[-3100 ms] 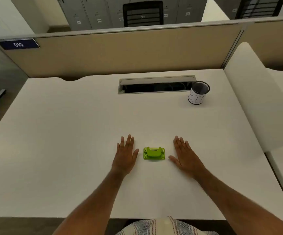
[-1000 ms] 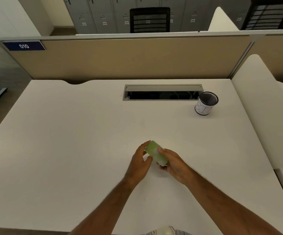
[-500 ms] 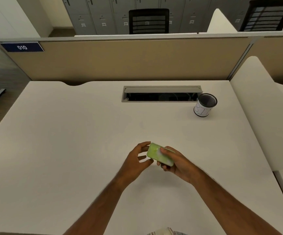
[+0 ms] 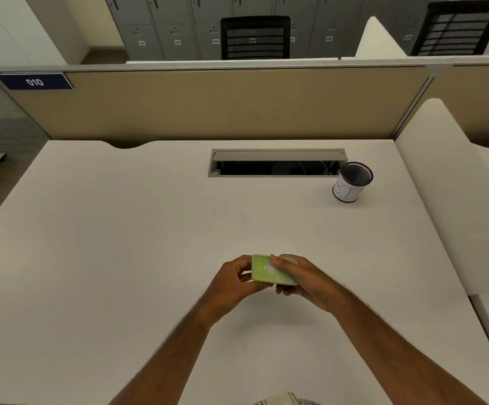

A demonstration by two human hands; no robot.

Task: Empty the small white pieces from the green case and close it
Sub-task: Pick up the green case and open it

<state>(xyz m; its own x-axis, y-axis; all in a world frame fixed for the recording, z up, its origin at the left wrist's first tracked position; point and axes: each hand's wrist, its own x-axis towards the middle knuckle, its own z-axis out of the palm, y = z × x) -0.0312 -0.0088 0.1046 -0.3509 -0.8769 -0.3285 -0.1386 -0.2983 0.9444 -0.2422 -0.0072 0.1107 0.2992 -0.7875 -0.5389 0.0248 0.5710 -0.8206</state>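
Note:
A small green case is held just above the white desk, its flat translucent face turned up toward me and its lid closed. My left hand grips its left end with thumb and fingers. My right hand wraps its right end, thumb resting on the top face. A pale whitish patch shows through the lid; no separate white pieces can be made out.
A black mesh cup with a white paper label stands at the back right, beside an open cable slot in the desk. A tan partition borders the far edge and a white divider the right side.
Both hands left the desk and lifted the case that lay between them. Over the last second the case has turned from tilted to level, with my left hand closing on its left end.

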